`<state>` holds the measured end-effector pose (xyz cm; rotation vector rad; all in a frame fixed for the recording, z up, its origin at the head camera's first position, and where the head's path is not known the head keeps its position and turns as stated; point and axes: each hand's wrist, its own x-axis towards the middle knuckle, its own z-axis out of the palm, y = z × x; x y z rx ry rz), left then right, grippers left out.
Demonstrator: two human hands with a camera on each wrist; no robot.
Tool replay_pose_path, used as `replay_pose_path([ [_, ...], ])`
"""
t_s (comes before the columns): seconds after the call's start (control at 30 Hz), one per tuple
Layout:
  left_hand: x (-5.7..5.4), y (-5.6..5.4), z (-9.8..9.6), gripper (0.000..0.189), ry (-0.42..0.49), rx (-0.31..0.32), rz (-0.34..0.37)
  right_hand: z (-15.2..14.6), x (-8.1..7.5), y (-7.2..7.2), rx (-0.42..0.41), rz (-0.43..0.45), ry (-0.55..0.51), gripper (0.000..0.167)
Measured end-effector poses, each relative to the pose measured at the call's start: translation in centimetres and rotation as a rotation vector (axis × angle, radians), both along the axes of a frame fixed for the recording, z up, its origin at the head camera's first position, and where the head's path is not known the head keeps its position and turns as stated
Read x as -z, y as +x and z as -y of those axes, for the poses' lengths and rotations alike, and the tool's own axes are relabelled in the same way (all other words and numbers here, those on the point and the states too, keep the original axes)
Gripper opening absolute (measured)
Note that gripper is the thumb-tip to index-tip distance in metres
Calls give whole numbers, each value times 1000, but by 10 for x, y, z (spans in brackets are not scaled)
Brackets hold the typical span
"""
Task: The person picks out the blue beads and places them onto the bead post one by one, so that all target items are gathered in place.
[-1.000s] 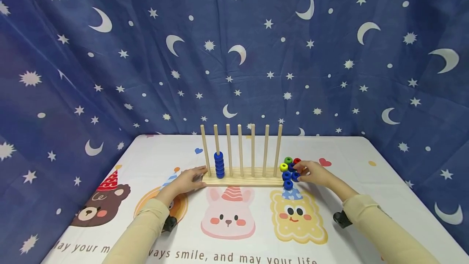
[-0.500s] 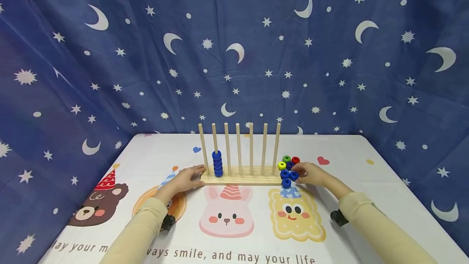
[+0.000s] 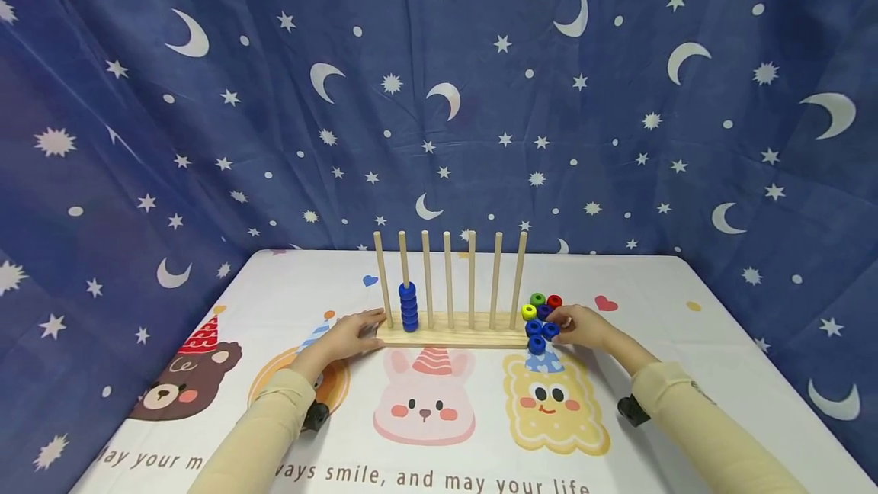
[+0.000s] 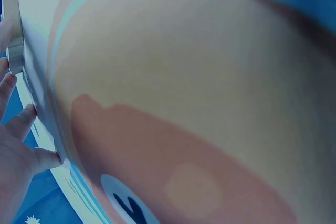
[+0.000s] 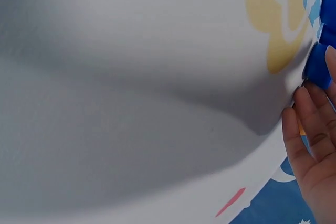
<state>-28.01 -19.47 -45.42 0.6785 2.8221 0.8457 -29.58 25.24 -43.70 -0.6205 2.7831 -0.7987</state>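
A wooden peg rack [image 3: 453, 340] with several upright pegs stands near the middle of the table. Blue beads [image 3: 408, 307] are stacked on its second peg from the left. My left hand [image 3: 347, 335] rests at the rack's left end, its fingers spread in the left wrist view. Beyond the right end lies a cluster of loose beads: several blue ones [image 3: 537, 345], a yellow bead [image 3: 529, 312], a green bead [image 3: 538, 299] and a red bead [image 3: 554, 301]. My right hand [image 3: 579, 326] touches this cluster from the right; in the right wrist view its fingers lie fairly straight beside a blue bead [image 5: 317, 66].
A white tablecloth [image 3: 645, 303] printed with cartoon animals and lettering covers the table. Behind and to the sides hangs a dark blue curtain [image 3: 480, 174] with moons and stars. The table's back edge lies a short way behind the rack.
The right hand has shifted slightly down and the red bead behind its fingers shows more fully. The left hand and the stacked beads stay in place; the head view sways a little.
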Motion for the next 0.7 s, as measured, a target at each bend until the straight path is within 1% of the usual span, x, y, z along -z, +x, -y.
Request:
replay_pose_path([
  [0.27,-2,0,0,54,-7,10,-5,6,-2,0,39,4,48,32],
  [0.5,-1,0,0,54,-18,13,-11,7,-3,-1,33,-23,81,30],
  [0.7,-2,0,0,55,-15,1,11,6,-3,0,31,-26,107,28],
])
